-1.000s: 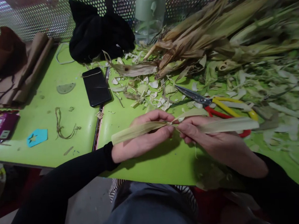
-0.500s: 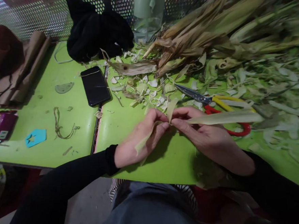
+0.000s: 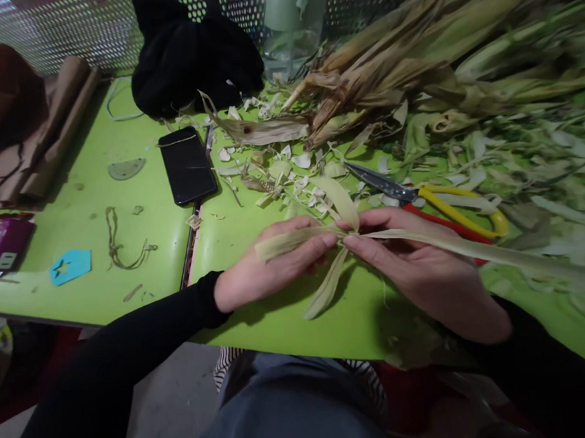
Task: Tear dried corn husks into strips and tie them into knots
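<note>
Between my two hands are several pale corn husk strips [image 3: 341, 202] that meet in a cross at my fingertips. My left hand [image 3: 279, 253] pinches the crossing from the left, with one strip lying over its fingers. From the other side my right hand [image 3: 405, 258] grips the same crossing between thumb and fingers. A long strip runs out rightward over that hand, one stands up and away, and another hangs toward the table's front edge. The exact fold at the centre is hidden by my fingertips. Just beyond my right hand lie scissors [image 3: 385, 184] with red and yellow handles.
Dried corn husks [image 3: 401, 58] are heaped at the back right, with scraps [image 3: 279, 173] around them. A phone [image 3: 187, 166], a black cloth bundle [image 3: 194, 59] and a bottle [image 3: 292, 25] stand or lie farther back. Brown paper [image 3: 30, 130] and a purple box [image 3: 4, 244] are left.
The strips have spread into a cross, with one now pointing toward me and the right one reaching farther out. My left hand has flattened somewhat; both hands have shifted slightly right.
</note>
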`<action>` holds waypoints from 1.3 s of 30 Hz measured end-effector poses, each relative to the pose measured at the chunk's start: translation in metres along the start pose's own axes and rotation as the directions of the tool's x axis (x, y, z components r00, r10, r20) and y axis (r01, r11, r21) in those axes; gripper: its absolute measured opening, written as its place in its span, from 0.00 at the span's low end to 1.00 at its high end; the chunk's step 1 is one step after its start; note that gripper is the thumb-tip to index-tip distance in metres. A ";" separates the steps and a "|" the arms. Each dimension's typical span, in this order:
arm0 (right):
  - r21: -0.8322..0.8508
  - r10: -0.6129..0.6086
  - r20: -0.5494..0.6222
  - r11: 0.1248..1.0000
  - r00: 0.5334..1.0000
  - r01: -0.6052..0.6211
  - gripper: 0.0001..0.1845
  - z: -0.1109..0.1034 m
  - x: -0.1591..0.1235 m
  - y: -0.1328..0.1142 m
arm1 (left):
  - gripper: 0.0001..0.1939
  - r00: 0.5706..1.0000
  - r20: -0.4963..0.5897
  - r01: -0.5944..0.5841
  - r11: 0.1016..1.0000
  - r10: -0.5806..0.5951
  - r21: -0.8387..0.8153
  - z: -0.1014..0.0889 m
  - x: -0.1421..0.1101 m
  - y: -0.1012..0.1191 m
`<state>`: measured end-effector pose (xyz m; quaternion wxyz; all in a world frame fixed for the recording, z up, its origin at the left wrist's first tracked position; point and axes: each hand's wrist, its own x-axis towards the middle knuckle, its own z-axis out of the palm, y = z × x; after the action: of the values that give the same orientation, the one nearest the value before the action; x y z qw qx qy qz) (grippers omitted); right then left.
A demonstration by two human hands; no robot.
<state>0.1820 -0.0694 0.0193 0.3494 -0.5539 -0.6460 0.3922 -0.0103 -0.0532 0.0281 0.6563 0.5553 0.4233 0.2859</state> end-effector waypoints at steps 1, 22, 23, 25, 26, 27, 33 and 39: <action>0.031 0.011 0.015 0.999 1.000 -0.012 0.10 -0.001 0.000 -0.001 | 0.13 0.999 0.030 -0.021 0.998 0.019 0.064 -0.001 0.000 0.001; 0.417 0.199 0.099 0.881 0.975 -0.223 0.11 -0.002 -0.003 -0.005 | 0.15 0.995 0.054 -0.090 0.995 0.088 0.034 -0.004 -0.005 0.007; 0.425 0.200 0.094 0.878 0.975 -0.221 0.10 -0.001 -0.003 -0.005 | 0.15 0.994 0.049 -0.095 0.995 0.093 0.032 -0.004 -0.005 0.007; 0.454 0.195 0.083 0.866 0.977 -0.211 0.09 -0.001 -0.003 -0.006 | 0.14 0.994 0.037 -0.104 0.994 0.102 0.036 -0.005 -0.006 0.007; 0.465 0.190 0.083 0.860 0.978 -0.207 0.08 -0.001 -0.003 -0.007 | 0.13 0.994 0.032 -0.105 0.994 0.104 0.039 -0.005 -0.006 0.007; 0.476 0.184 0.086 0.856 0.979 -0.203 0.08 -0.001 -0.002 -0.007 | 0.13 0.994 0.028 -0.106 0.994 0.105 0.039 -0.005 -0.006 0.007; 0.545 0.188 0.113 0.809 0.976 -0.219 0.10 -0.002 0.000 -0.011 | 0.13 0.994 0.024 -0.107 0.993 0.108 -0.047 -0.008 -0.004 0.005; 0.491 0.133 0.123 0.853 0.984 -0.176 0.18 0.001 0.000 -0.006 | 0.11 0.988 -0.001 -0.152 0.977 0.154 -0.152 0.002 -0.004 0.000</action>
<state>0.1781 -0.0698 0.0245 0.4208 -0.4776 -0.4897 0.5959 -0.0102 -0.0579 0.0292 0.6747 0.5364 0.3529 0.3639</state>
